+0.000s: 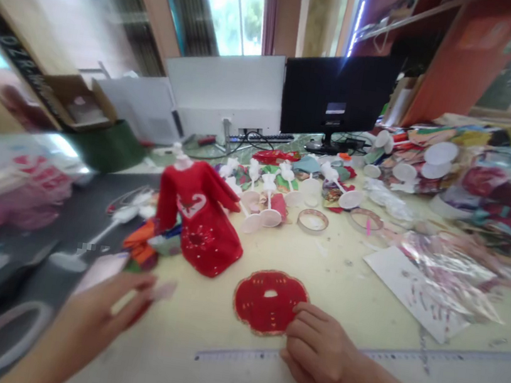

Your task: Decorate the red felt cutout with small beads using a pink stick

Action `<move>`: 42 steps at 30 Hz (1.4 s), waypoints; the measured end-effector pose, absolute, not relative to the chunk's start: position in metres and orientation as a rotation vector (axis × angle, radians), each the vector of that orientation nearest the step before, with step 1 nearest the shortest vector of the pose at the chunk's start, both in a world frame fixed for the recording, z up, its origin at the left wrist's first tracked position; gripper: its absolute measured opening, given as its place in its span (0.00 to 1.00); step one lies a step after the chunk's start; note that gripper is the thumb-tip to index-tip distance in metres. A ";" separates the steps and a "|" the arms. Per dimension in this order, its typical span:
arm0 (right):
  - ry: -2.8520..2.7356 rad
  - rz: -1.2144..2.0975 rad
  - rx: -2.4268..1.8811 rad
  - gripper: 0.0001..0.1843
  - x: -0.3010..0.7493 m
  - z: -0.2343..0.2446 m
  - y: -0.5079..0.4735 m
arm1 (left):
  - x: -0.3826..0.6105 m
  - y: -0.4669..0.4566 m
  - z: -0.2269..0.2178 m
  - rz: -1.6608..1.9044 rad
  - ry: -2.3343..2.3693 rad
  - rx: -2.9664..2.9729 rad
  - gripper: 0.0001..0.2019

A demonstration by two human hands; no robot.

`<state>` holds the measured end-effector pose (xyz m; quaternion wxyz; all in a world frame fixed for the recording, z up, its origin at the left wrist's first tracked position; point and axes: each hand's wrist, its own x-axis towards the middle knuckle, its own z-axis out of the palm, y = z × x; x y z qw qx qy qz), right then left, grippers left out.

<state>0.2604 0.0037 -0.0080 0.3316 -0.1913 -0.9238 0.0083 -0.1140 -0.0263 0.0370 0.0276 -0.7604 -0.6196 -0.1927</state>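
And here we are at the bench: the right hand (320, 356) is on the red felt disc (268, 302), fingers curled and gripping its right rim, pinning the gold-edged piece to the cream work surface (156, 355). The disc lies flat, just above a long ruler (232, 356), with a small oval hole near its middle. Over on the left, the left hand (99, 306) is raised at the table's edge, its fingers (140, 283) reaching toward a small pale scrap (163, 291). It looks pinched between the fingertips, but the blur is too heavy here to be sure.

The step in hand is close work on that disc, with the right hand steadying it while the left hand brings the scrap in. From here, the next move calls for a firm hold on the rim and a careful line from the left fingertips across to the felt.

Beyond the hands stands a red felt dress (199, 218) with a heart shape on its chest, dressed on a white stand. More white stands (266, 217) are gathered behind it among coloured scraps, with a roll of tape (313, 220) nearby. To the right, a clear plastic bag (446, 275) lies on a white card (413, 290).
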 end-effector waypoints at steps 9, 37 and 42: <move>-2.252 -0.177 -0.656 0.08 0.296 0.013 0.034 | -0.017 0.014 0.045 -0.656 -1.203 -2.752 0.10; -2.254 -0.548 -1.390 0.15 0.388 0.021 0.162 | 0.065 0.023 -0.009 -1.004 -0.593 -2.913 0.08; -1.972 -0.253 -1.003 0.08 0.313 0.045 0.123 | 0.053 0.027 0.003 -1.010 -0.599 -2.843 0.08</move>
